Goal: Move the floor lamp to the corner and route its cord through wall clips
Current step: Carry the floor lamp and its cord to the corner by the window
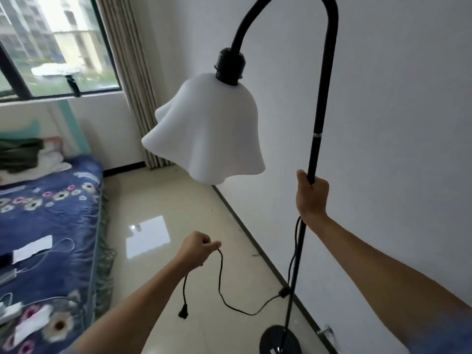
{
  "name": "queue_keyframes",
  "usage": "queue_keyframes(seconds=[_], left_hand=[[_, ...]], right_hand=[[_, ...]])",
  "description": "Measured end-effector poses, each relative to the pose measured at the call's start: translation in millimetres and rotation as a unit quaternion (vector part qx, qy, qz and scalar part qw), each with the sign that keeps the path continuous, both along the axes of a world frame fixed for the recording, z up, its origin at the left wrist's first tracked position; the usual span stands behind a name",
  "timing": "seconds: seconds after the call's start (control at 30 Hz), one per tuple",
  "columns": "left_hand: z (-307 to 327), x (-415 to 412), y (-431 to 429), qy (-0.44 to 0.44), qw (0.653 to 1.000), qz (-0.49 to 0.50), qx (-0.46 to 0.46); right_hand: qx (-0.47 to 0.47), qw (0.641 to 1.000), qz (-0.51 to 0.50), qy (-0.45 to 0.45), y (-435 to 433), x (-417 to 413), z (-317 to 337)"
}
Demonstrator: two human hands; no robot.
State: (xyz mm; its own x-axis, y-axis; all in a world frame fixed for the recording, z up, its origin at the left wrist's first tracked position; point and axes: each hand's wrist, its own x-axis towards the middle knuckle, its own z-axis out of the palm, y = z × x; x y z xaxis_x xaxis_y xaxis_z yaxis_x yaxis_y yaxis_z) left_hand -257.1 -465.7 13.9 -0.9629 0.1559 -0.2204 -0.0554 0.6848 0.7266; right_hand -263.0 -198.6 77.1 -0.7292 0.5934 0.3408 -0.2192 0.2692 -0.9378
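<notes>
A black floor lamp stands by the white wall on the right, with a thin pole (318, 118) curving over the top to a white wavy shade (207, 134). Its round black base (279, 341) is near the skirting at the bottom. My right hand (311, 195) is wrapped around the pole at mid height. My left hand (198, 249) pinches the black cord (221, 282), which sags in a loop to an inline switch (283, 292) beside the pole. The plug (183, 314) dangles below my left wrist. A small clear clip (325, 330) sits low on the wall.
A bed (51, 226) with a blue flowered cover fills the left side, with white cables and paper on it. Glossy tiled floor (178, 213) runs between bed and wall toward the far corner, where a beige curtain (132, 80) hangs beside a window (51, 42).
</notes>
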Motion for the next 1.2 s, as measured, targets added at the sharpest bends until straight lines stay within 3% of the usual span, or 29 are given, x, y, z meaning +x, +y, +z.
queue_keyframes(seconds=[0.27, 0.83, 1.2], left_hand=[[-1, -115, -67, 0.02, 0.997, 0.072, -0.024], [0, -443, -155, 0.053, 0.979, 0.186, -0.061], [-7, -708, -257, 0.034, 0.983, 0.173, -0.045]], right_hand=[[-0.021, 0.999, 0.022, 0.016, -74, -165, 25], [-0.043, 0.988, 0.15, -0.014, -190, -564, 11], [-0.035, 0.988, 0.148, -0.014, -281, -819, -1]])
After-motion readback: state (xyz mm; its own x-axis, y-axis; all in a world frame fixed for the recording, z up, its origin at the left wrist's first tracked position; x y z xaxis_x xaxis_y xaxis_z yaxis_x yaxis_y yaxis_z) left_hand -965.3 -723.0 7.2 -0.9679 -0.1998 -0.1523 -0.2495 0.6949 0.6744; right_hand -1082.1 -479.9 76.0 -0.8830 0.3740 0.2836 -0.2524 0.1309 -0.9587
